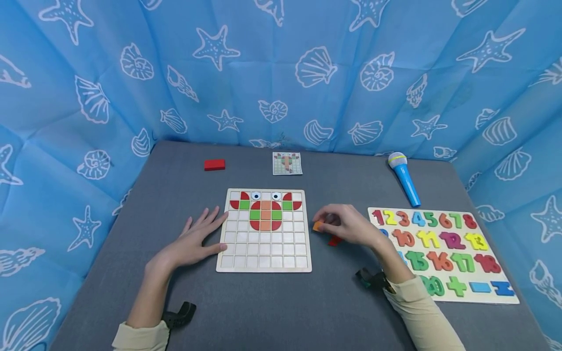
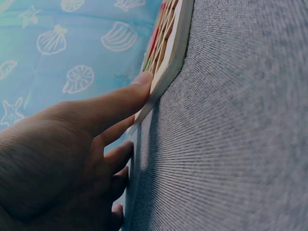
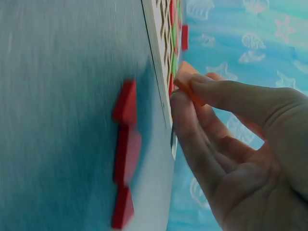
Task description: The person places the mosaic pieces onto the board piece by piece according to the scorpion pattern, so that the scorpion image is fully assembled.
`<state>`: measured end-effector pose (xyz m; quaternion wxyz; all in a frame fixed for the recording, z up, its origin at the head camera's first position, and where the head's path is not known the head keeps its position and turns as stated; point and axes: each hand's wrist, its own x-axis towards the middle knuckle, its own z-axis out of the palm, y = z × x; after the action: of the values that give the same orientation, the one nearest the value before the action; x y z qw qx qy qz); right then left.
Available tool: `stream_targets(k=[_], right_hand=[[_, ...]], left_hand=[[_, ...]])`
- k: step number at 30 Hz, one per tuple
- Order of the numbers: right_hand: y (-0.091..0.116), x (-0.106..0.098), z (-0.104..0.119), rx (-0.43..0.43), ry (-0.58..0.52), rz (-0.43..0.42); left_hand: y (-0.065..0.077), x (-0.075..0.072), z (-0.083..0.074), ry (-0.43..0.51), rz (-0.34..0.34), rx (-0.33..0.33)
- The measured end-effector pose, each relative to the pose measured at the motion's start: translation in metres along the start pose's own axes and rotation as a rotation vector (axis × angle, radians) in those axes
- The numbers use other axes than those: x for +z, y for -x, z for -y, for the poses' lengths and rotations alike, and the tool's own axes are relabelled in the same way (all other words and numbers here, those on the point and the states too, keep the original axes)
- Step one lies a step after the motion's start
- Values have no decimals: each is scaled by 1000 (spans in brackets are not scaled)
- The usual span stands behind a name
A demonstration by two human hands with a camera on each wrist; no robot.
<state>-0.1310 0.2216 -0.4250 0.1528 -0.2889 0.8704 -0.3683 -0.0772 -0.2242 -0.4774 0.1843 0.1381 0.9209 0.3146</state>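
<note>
A wooden grid board [image 1: 263,248] lies mid-table, its upper cells filled with red, green and orange pieces and two eye tiles in a crab-like pattern. Spread fingers of my left hand [image 1: 195,239] touch the board's left edge; in the left wrist view the thumb [image 2: 122,103] rests against its rim. Just right of the board, my right hand [image 1: 349,224] pinches a small orange block [image 3: 188,82] between thumb and fingertips. Red blocks [image 3: 127,151] lie in a row on the table beneath that hand, partly hidden by it in the head view.
A pattern card [image 1: 287,164] lies behind the board, with a red block [image 1: 214,165] to its left. On the right are a blue toy microphone [image 1: 406,180] and a number puzzle board [image 1: 480,297], partly covered by the right forearm. Blue shell-print curtain [image 1: 263,73] surrounds the table.
</note>
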Motion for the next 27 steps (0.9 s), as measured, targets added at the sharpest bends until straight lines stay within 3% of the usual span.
stream_targets(k=[12, 27], right_hand=[[-16, 35, 34, -50, -134, -9], [-50, 73, 62, -44, 14, 33]], left_hand=[[0, 1, 0, -5, -4, -3], [-1, 1, 2, 3, -5, 4]])
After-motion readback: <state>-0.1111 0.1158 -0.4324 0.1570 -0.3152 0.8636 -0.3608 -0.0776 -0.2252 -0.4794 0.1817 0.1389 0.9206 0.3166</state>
